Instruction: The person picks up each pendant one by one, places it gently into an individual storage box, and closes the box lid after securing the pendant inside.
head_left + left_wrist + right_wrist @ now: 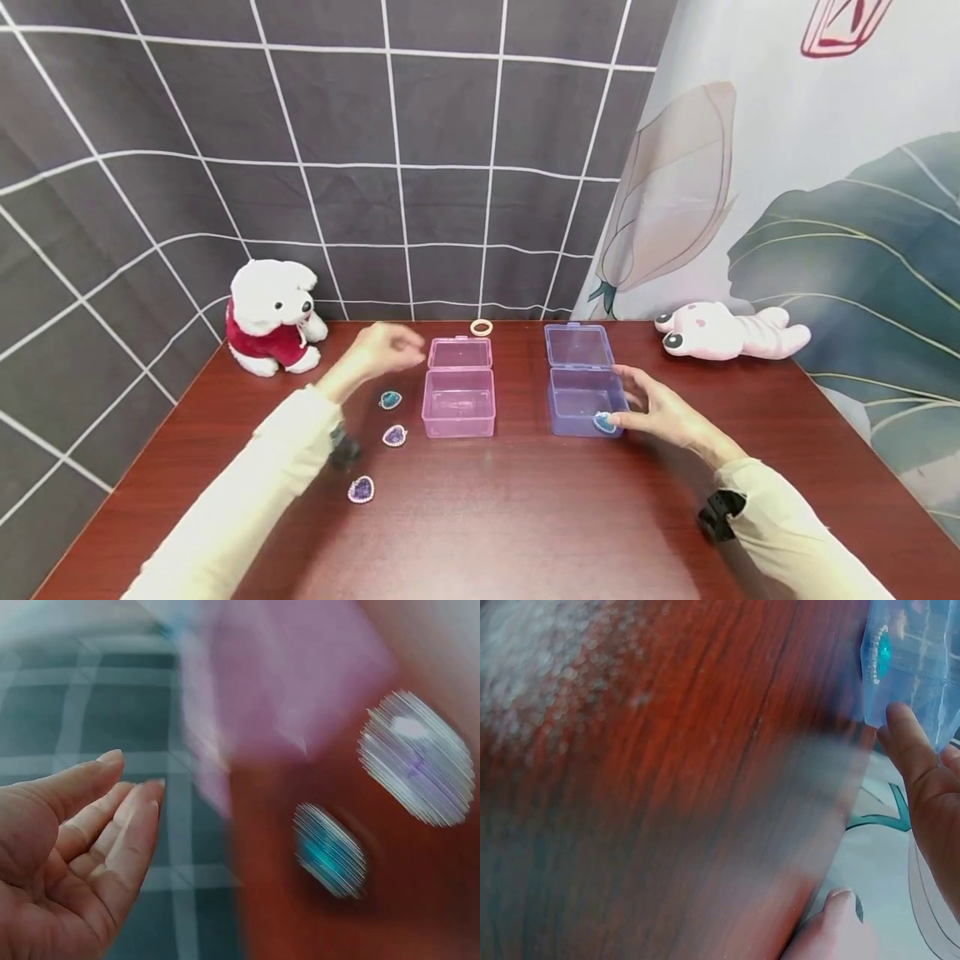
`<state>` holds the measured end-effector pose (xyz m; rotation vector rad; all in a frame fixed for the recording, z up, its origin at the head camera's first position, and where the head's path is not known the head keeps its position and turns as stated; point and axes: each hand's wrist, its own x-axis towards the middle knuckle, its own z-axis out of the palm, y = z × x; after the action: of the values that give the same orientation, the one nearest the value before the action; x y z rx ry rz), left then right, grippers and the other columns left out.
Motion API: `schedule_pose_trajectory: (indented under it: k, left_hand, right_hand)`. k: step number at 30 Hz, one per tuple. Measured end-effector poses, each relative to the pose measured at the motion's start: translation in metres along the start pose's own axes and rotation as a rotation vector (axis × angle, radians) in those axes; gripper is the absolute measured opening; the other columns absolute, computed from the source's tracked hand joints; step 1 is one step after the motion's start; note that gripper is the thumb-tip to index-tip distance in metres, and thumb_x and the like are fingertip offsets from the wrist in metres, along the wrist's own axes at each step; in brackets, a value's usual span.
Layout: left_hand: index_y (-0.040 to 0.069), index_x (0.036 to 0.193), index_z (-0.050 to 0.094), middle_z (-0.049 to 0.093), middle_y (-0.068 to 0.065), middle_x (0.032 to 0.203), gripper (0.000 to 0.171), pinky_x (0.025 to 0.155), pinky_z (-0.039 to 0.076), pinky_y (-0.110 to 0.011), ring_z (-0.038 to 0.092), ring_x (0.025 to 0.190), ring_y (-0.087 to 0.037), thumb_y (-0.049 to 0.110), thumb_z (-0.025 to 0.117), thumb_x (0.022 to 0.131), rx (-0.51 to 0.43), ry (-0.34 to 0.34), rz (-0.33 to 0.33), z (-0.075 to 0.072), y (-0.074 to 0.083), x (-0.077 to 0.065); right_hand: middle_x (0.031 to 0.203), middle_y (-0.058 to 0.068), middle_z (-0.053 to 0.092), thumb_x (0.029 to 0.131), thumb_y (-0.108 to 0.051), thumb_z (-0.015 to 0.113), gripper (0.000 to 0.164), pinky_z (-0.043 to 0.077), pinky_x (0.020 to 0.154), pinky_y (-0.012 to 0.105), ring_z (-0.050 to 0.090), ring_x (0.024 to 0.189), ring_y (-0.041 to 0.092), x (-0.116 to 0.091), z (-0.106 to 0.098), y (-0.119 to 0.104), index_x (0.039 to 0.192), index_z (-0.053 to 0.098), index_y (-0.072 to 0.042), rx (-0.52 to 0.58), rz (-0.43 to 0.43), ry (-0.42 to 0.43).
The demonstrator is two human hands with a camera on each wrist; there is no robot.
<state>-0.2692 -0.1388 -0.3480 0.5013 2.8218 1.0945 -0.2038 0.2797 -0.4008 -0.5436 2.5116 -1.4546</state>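
A dark grid-patterned curtain hangs behind the red-brown desk (525, 517). The right hand (663, 412) rests against the blue box (585, 392), fingers (907, 742) relaxed and spread, touching its front corner where a teal gem (604, 422) lies inside. The left hand (378, 350) hovers, fingers loosely open and empty, beside the pink box (459, 392), above three gems on the desk.

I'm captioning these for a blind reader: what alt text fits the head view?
A person's right hand touches an open blue box holding a teal gem, while the left hand hovers open beside an open pink box. Three gems lie on the red-brown table.
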Motion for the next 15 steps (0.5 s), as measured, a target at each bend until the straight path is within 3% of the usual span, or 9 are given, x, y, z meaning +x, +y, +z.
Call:
schedule_pose_trajectory:
  k: [3,6,11,15]
  left_hand:
    - [-0.002,0.104,0.067,0.071,-0.014,0.091,0.032,0.072,0.055,-0.032,0.067,0.079,-0.020,0.016,0.074,0.078,0.015,0.011,-0.093,0.002,-0.038,-0.018]
    - [-0.002,0.101,0.067,0.071,-0.013,0.090,0.034,0.078,0.053,-0.038,0.067,0.085,-0.023,0.019,0.077,0.076,0.059,0.013,-0.135,0.010,-0.056,-0.029]
    - [0.005,0.087,0.067,0.070,-0.008,0.084,0.025,0.074,0.049,-0.040,0.064,0.081,-0.023,0.020,0.080,0.071,0.134,0.028,-0.136,0.015,-0.062,-0.038]
    - [0.009,0.079,0.063,0.068,-0.004,0.075,0.020,0.065,0.044,-0.034,0.060,0.073,-0.017,0.016,0.079,0.070,0.127,0.063,-0.116,0.013,-0.059,-0.037]
  right_hand:
    - [0.141,0.036,0.030,0.082,-0.007,0.071,0.076,0.039,0.097,0.051,0.034,0.127,0.054,-0.003,0.000,0.001,0.138,0.023,0.013,0.001,0.003,0.002]
    - [0.141,0.036,0.030,0.082,-0.006,0.071,0.076,0.038,0.097,0.051,0.034,0.126,0.054,-0.003,0.001,0.002,0.138,0.023,0.013,0.006,0.003,0.001]
    - [0.141,0.036,0.030,0.082,-0.007,0.071,0.077,0.037,0.098,0.051,0.035,0.126,0.054,-0.001,0.002,0.002,0.138,0.023,0.013,0.006,0.004,0.000]
    - [0.142,0.035,0.029,0.082,-0.008,0.071,0.076,0.037,0.098,0.051,0.035,0.127,0.053,0.000,0.001,0.000,0.138,0.023,0.012,-0.006,0.015,0.006]
